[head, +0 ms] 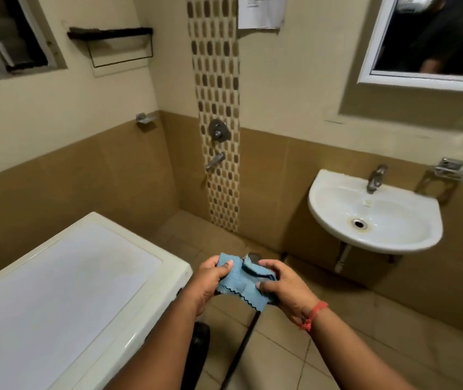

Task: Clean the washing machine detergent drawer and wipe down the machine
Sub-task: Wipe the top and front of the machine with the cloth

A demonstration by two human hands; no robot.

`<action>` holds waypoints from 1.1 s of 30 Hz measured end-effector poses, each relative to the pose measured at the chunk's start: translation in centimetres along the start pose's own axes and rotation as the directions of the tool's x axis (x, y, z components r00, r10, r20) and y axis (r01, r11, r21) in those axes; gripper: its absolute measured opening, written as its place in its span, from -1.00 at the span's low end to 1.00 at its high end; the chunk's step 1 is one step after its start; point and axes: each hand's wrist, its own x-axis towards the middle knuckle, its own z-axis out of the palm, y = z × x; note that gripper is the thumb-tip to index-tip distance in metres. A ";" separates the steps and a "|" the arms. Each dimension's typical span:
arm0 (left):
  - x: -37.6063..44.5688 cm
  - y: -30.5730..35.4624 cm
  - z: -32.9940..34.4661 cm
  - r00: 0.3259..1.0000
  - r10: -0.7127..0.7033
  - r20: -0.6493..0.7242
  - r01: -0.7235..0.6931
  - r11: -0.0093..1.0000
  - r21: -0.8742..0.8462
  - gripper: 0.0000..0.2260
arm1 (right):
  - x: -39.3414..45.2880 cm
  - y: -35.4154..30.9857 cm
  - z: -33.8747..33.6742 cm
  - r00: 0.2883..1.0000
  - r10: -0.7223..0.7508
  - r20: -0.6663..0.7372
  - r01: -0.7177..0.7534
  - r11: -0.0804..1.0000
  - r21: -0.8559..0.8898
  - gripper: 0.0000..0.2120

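The washing machine [64, 291] filled the lower left, its white lid closed; the detergent drawer was not in view. The wall-mounted sink [376, 212] hung well apart on the right, above the tiled floor [295, 347]. Between them, in mid-air just beside the machine's front corner, the left hand [210, 280] and the right hand [283, 285] each held a side of a small blue cloth [241, 280], fingers curled round it, thumbs pressing on top. One edge was rolled over. Likely it was being folded for wiping. A loosened pinch could drop it onto the floor, and a bunched fold would wipe poorly.
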 end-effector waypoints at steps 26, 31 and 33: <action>15.9 0.0 35.2 0.916 0.074 0.395 -0.194 0.942 0.273 -0.49 | 1.4 -4.2 -36.0 0.805 -0.262 -0.532 0.219 0.965 -0.145 -0.38; 21.2 2.4 40.7 0.823 0.224 0.522 -0.551 0.541 0.636 -0.84 | 3.6 -7.5 -40.7 0.754 -0.401 -0.520 -0.045 0.758 -0.651 -0.71; 23.0 4.0 42.3 0.816 0.263 0.514 -0.571 0.500 0.651 -0.92 | 4.3 -8.8 -42.2 0.731 -0.412 -0.544 -0.087 0.734 -0.673 -0.87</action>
